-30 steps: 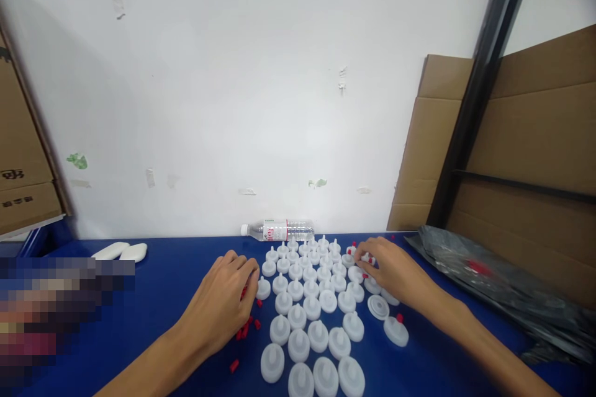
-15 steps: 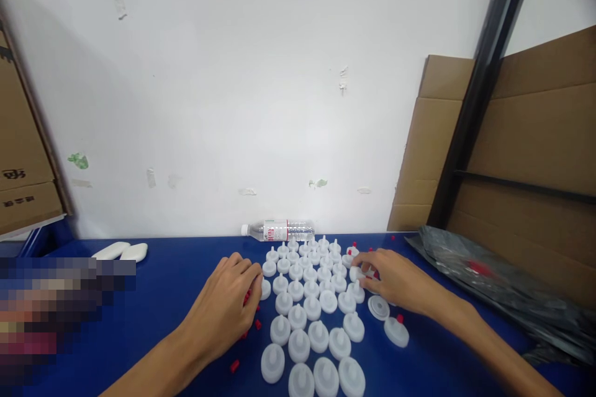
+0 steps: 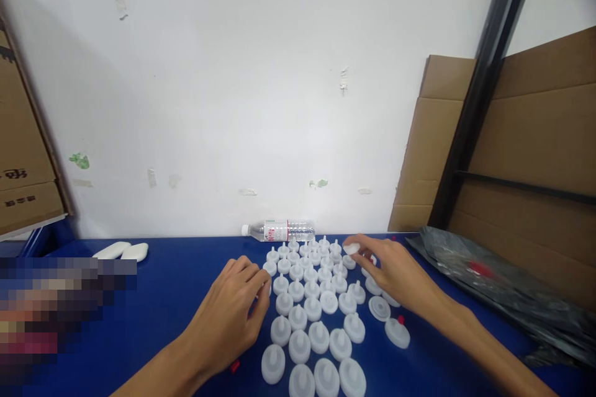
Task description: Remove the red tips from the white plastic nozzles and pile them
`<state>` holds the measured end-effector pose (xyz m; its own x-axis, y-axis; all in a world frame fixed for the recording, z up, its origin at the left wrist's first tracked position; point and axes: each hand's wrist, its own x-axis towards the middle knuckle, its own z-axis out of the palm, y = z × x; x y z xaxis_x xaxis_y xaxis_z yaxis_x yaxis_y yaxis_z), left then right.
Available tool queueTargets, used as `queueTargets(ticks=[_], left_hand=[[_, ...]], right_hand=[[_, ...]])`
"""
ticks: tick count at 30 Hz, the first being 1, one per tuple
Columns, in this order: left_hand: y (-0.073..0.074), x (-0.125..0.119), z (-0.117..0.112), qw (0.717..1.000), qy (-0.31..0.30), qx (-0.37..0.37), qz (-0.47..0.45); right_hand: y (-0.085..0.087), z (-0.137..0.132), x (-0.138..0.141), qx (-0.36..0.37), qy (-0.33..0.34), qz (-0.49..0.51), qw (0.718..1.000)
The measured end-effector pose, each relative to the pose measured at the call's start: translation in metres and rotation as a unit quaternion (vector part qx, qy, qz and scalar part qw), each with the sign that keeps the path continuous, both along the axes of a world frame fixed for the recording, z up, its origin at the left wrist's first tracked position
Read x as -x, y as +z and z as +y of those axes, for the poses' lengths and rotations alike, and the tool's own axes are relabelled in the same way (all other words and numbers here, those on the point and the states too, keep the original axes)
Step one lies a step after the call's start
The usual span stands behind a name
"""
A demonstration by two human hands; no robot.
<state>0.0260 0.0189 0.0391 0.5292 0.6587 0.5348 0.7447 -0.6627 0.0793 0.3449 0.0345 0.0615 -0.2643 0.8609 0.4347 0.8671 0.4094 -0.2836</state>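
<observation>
Several white plastic caps (image 3: 311,307) with nozzles stand in rows on a blue table (image 3: 158,310). My right hand (image 3: 388,270) is at the far right of the rows, its fingertips pinching one white cap (image 3: 351,249) raised a little above the others. My left hand (image 3: 230,313) lies curled at the left edge of the rows, fingers closed over small red pieces that it mostly hides; one red piece (image 3: 234,366) shows beside its wrist. An upturned cap (image 3: 379,308) and a cap with a red piece (image 3: 397,332) lie to the right.
A clear water bottle (image 3: 278,230) lies against the white wall at the back. Two white oblong objects (image 3: 121,251) rest at the left. A dark plastic bag (image 3: 503,288) lies at the right, before cardboard sheets (image 3: 526,136) and a black post. A cardboard box (image 3: 23,161) stands left.
My right hand has lifted a white cap and carried it toward the back right of the rows. My left hand has slid slightly right and nearer, covering the red pieces.
</observation>
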Motion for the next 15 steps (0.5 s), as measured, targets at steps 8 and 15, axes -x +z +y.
queueTargets(ticks=[8,15], left_hand=[[0.001,-0.010,-0.016,0.999,-0.035,-0.019,0.001],[-0.017,-0.025,-0.029,0.987,-0.124,-0.097,-0.031]], right_hand=[[-0.009,-0.026,0.039,-0.163,0.069,0.014,0.984],[-0.022,-0.046,0.070,-0.254,0.182,0.036,0.949]])
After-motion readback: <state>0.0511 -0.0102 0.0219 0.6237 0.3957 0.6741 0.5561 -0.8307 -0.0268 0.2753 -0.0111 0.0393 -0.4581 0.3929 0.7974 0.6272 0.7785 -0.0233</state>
